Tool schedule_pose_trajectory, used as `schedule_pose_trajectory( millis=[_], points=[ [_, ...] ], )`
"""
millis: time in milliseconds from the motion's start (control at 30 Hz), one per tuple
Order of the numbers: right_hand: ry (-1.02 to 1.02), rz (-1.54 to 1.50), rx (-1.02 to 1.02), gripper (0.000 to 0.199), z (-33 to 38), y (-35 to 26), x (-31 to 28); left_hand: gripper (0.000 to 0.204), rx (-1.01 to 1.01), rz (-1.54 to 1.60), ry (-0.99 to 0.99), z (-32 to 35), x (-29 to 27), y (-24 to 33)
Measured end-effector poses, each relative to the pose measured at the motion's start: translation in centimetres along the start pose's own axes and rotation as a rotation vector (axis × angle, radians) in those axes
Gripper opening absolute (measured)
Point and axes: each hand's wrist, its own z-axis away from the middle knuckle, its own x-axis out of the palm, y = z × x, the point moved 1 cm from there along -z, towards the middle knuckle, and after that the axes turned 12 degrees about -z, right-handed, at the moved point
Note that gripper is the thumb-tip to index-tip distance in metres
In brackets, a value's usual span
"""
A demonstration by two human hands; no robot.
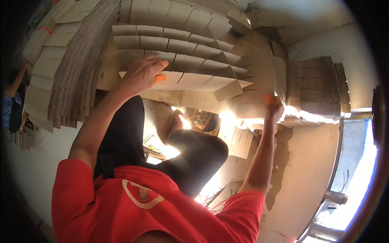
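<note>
Slotted cardboard strips (190, 81) stand on edge in several rows before me, with a cross strip (227, 91) slotted through their right ends. My left hand (142, 73) has orange covers on its thumb and a finger, and pinches the upper edge of the nearest strip between them. Over to the right, my right hand (275, 109) is beside a pile of flat cardboard pieces (263, 69). An orange cover shows on one of its fingertips. Blur and glare hide whether those fingers hold a piece.
Tall stacks of slotted cardboard (79, 60) rise on the left. More bundles (318, 87) stand by the right wall. Below the work, strong light falls near my legs and a loose slotted piece (237, 139). Another person's arm (17, 83) shows at the far left edge.
</note>
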Motion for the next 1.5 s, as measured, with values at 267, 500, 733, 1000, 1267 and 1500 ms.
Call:
schedule_pose_trajectory(
  millis=[267,500,733,1000,1267,1500],
  points=[
    [0.024,-0.623,-0.397,0.032,-1.0,-14.6,-6.5,0.039,0.001,-0.027,0.002,-0.7,1.4,1.2],
    [-0.335,-0.674,-0.384,0.043,-0.5,-18.2,-3.3,0.036,0.005,0.029,-0.025,-2.1,2.9,2.9],
    [-0.289,-0.753,-0.438,0.04,-0.8,-18.2,-1.8,0.023,-0.004,0.007,-0.026,-2.4,4.2,2.9],
    [-0.383,-0.574,-0.423,0.041,-1.0,-17.6,-0.4,0.013,-0.038,0.124,0.076,-2.5,5.1,2.8],
    [-0.364,-0.597,-0.405,0.042,-1.1,-17.7,0.3,0.01,-0.053,0.085,0.011,-2.5,5.2,2.4],
    [-0.444,-0.647,-0.46,0.04,-1.5,-18.3,1.0,0.009,-0.061,0.101,0.005,-2.8,5.2,2.4]
  ],
)
